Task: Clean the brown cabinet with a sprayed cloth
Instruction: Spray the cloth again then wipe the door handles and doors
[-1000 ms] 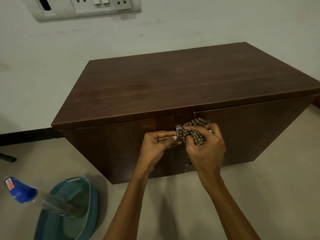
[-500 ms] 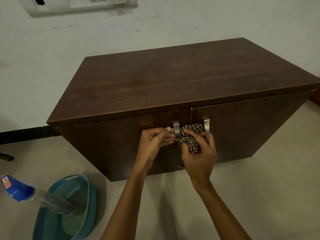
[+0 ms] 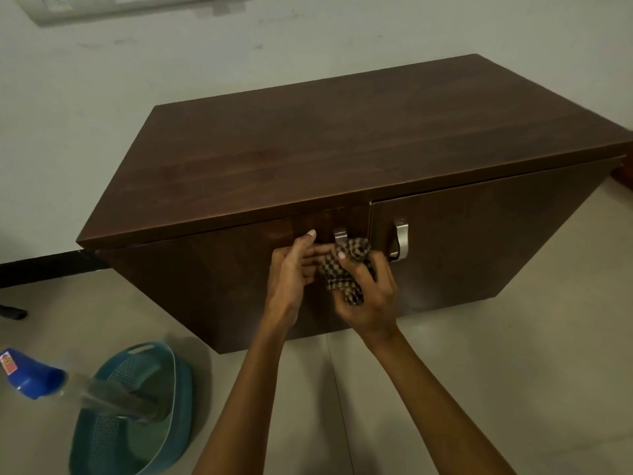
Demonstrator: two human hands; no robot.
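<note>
At the far left, the spray bottle [image 3: 32,375] leans in a teal basket [image 3: 178,371] on the floor [image 3: 479,371]. It looks easy to tip, and a backward sweep of the left elbow could knock it over and spill it.

At the cabinet front, the left grip [image 3: 294,272] has its fingers curled against the cloth's left edge beside the left door handle [image 3: 339,236]. I cannot tell whether it pinches the cloth, the handle or neither. If it tugs there while the other hand rubs, the left door may swing open and the wipe would lose its backing.

The cloth [image 3: 342,272] is bunched tight, so only a small patch meets the metal. It could also snag on the handle's lower end.

The right grip [image 3: 371,303] is closed around the wad from below. A hard rub could slide it off onto the right handle [image 3: 400,240] just beside.

The brown cabinet [image 3: 342,142] is low and dark with visible wood grain. It stands on the floor against a pale wall. It has 2 doors and 2 curved metal handles near the centre seam.

The cloth is checked brown and black, crumpled, and pressed on the left door's handle between the 2 hands.
</note>
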